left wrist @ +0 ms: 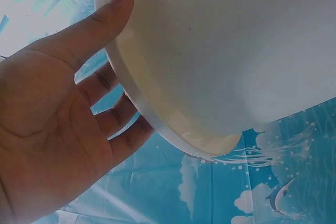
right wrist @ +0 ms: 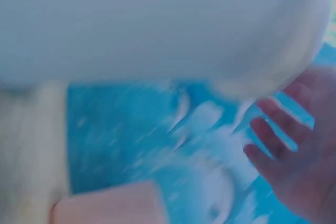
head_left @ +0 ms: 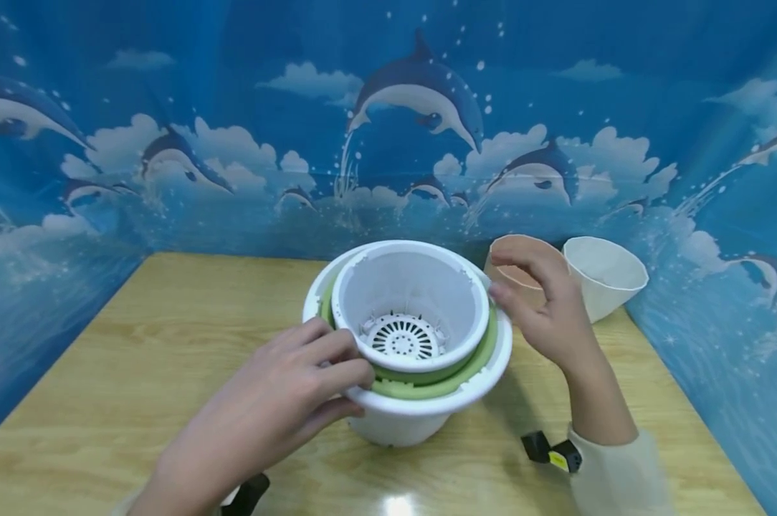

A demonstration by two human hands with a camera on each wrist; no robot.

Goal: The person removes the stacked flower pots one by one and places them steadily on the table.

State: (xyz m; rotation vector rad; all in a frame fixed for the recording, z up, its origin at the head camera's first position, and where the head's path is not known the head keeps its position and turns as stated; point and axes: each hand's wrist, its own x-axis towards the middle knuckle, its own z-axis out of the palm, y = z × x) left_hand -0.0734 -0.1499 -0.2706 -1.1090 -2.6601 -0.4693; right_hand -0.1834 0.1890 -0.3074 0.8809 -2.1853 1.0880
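A white plastic flower pot (head_left: 398,428) stands on the table, with a green pot (head_left: 427,390) nested inside it. Innermost sits a smaller white pot (head_left: 404,279) with a slotted bottom. At the near left, my left hand (head_left: 298,383) grips the outer pot's rim; in the left wrist view, the thumb (left wrist: 118,9) lies on its outer side and the fingers reach over the edge. My right hand (head_left: 553,308) is at the right of the rim, fingers spread and loosely bent. In the blurred right wrist view, its fingers (right wrist: 273,135) hold nothing; whether the thumb touches the rim I cannot tell.
Behind the right hand stand an orange-tan pot (head_left: 501,276) and a cream-white pot (head_left: 604,279), near the back right edge. The wooden table (head_left: 188,322) is bounded by a blue dolphin-print curtain (head_left: 234,86) at the back and sides.
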